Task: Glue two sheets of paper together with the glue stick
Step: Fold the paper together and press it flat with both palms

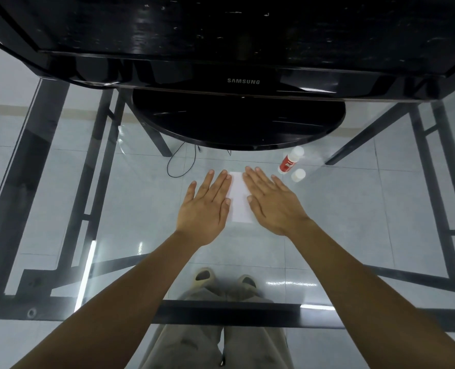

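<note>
While lying flat with fingers spread, left hand and right hand pressing the white paper, seemingly two stacked sheets, on the glass table, uncapped glue stick and cap just beside.

Lighting: even, cool, diffuse, moderately bright; source not in frame. Glare streaks on the glass tabletop, longest at lower left, shorter patches at lower right and near centre. Glossy monitor bezel carries bright specular bands (its dark screen shows small white flecks). White paper close to overexposed, no surface detail. Shadows faint and soft; none sharply cast under the hands. Strong wide-angle distortion: table frame bars bow outward toward the edges, forearms stretched at the bottom corners. Focus acceptable at centre, slight softening at the periphery.
</note>
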### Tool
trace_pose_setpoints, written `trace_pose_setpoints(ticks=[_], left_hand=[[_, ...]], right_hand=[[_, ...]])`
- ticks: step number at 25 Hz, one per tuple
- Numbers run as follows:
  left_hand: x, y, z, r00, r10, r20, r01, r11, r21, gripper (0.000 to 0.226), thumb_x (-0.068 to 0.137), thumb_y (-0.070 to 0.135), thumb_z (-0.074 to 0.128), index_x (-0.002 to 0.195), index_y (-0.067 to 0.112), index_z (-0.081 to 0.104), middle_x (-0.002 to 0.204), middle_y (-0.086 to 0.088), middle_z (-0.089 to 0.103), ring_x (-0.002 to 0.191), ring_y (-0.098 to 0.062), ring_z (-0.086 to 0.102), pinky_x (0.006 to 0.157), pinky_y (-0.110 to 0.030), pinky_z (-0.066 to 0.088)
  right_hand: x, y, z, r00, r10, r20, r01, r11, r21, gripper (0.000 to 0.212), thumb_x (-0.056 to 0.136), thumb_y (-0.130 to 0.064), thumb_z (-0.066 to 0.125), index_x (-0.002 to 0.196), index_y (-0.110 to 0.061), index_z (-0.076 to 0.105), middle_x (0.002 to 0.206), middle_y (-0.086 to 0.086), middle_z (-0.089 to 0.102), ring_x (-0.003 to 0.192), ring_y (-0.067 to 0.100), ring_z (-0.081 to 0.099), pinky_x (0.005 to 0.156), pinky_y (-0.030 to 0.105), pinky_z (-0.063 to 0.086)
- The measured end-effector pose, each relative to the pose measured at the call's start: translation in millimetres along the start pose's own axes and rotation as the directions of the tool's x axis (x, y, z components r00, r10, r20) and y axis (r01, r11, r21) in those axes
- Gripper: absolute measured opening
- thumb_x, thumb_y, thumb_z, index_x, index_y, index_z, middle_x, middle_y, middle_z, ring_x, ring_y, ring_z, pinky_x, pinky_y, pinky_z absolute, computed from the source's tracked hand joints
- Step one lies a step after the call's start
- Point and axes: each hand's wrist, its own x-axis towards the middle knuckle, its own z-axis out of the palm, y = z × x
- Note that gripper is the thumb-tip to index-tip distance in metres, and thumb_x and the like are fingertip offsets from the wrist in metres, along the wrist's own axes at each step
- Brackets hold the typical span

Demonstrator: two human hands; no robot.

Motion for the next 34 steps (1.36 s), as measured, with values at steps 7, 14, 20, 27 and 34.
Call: trace_pose_setpoints(ticks=[7,14,20,27,34], left_hand=[[0,0,0,1.0,0.0,-0.005,0.0,1.0,-0.014,0.052,0.092,0.042,-0.005,0.142,0.026,-0.011,0.15,0.013,-0.011,0.139,-0.009,-0.016,0.113,-0.039,-0.005],[0,-1,1,1.0,-0.002,-0.012,0.002,1.0,-0.019,0.052,0.093,0.042,-0.003,0.142,0.025,-0.01,0.15,0.014,-0.01,0.139,-0.009,-0.015,0.113,-0.039,-0.003],[1,0,0,1.0,-0.002,-0.016,0.002,1.0,-0.017,0.055,0.094,0.042,-0.002,0.146,0.023,-0.003,0.151,0.013,-0.007,0.139,-0.008,-0.014,0.113,-0.039,-0.004],[0,-1,1,1.0,0.0,-0.014,0.0,1.0,-0.012,0.053,0.094,0.041,-0.001,0.143,0.025,-0.009,0.153,0.012,-0.006,0.14,-0.009,-0.013,0.114,-0.039,-0.003],[2,-1,-1,0.999,0.014,0.03,-0.014,1.0,0.024,0.055,0.096,0.04,0.007,0.146,0.021,-0.005,0.158,0.004,0.002,0.144,-0.017,-0.005,0.114,-0.041,-0.001]], right_hand=[[-14,-9,8,0.994,-0.107,0.013,0.107,0.994,-0.026,0.054,0.098,-0.034,0.013,0.147,-0.018,-0.004,0.155,-0.003,-0.005,0.141,0.009,-0.01,0.114,0.032,-0.007],[-23,-29,17,1.0,-0.004,-0.01,0.003,1.0,-0.029,0.056,0.097,-0.038,0.008,0.146,-0.014,-0.001,0.156,0.003,-0.002,0.14,0.014,-0.012,0.113,0.036,-0.009],[-33,-12,11,0.991,0.128,-0.029,-0.128,0.992,0.004,0.054,0.096,-0.039,0.004,0.145,-0.018,-0.009,0.154,-0.004,-0.008,0.144,0.015,-0.007,0.112,0.035,-0.013],[-33,-8,12,0.998,0.062,-0.007,-0.062,0.997,-0.044,0.055,0.095,-0.042,0.001,0.143,-0.021,-0.012,0.154,-0.004,-0.01,0.143,0.013,-0.01,0.112,0.035,-0.014],[-17,-17,16,0.991,0.128,-0.034,-0.128,0.992,0.004,0.058,0.097,-0.042,0.013,0.146,-0.017,-0.007,0.157,-0.001,-0.006,0.139,0.011,-0.015,0.111,0.035,-0.012]])
